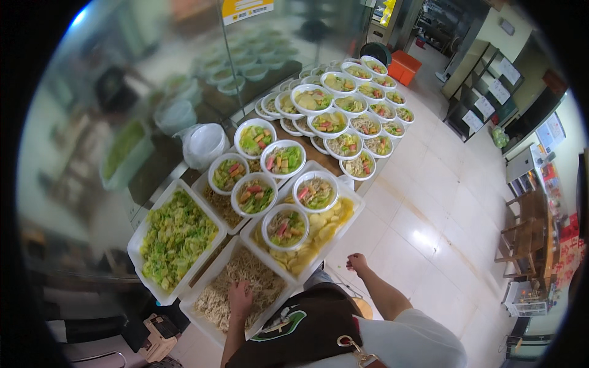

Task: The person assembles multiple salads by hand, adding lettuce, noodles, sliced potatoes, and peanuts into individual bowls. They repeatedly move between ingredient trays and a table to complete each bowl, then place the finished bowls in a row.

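Note:
My left hand [240, 299] is down in a white tub [191, 306] of pale bean sprouts [211, 300], its fingers bent into the strands and their tips partly hidden. Out to the right, over the floor, my right hand [356, 262] hangs with curled fingers and nothing visible in it. Beside the sprouts stands a tub of yellow potato slices [334, 216], with two filled white bowls [285, 227] resting on it. Chopped cabbage [178, 239] fills the tub on the left. Behind it, a tub of brown food [218, 205] is partly covered by bowls.
Many filled bowls [313, 98] stand stacked along the table's far end. A plastic-wrapped stack of white bowls [205, 146] sits by the glass pane [184, 37]. Farther off are an orange box [405, 66], a black rack [485, 92] and wooden chairs [521, 242] on the tiled floor.

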A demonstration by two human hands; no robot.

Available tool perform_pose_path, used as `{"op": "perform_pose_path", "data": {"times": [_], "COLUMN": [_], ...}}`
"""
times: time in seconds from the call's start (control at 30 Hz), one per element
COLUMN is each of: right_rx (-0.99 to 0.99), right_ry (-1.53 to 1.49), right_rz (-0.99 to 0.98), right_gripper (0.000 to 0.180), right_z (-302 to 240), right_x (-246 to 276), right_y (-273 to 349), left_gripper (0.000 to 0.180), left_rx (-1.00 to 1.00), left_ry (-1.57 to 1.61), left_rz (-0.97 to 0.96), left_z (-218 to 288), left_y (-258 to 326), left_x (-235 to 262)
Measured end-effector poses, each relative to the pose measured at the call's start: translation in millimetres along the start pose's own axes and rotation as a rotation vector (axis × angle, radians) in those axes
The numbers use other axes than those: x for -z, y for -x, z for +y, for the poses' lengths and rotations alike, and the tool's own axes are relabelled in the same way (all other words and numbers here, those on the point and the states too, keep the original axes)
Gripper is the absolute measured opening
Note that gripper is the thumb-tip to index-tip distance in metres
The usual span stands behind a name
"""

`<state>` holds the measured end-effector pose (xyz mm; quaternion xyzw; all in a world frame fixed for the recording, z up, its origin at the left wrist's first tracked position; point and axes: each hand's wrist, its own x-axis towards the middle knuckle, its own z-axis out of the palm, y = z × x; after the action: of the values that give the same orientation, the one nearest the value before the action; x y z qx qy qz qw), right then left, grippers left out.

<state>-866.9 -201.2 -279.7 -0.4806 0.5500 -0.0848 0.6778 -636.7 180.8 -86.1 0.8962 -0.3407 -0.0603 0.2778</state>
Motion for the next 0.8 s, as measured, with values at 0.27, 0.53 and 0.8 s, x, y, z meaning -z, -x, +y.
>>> {"op": "perform_pose_path", "data": {"times": [0.27, 0.53, 0.8], "right_rx": [-0.086, -0.009, -0.088], "right_ry": [0.101, -0.040, 0.106], "right_rz": [0.016, -0.028, -0.005], "right_gripper": [0.016, 0.018, 0.021], "right_z": [-36, -56, -11], "right_x": [63, 65, 138], "right_y": [-59, -54, 8], "left_gripper": [0.020, 0.012, 0.025], "left_rx": [0.091, -0.035, -0.365], "left_ry": [0.060, 0.211, 0.300], "left_rz": [0.057, 0.045, 0.218], "left_z": [59, 117, 236], "left_y": [-28, -64, -143], "left_x": [-22, -5, 20]}}
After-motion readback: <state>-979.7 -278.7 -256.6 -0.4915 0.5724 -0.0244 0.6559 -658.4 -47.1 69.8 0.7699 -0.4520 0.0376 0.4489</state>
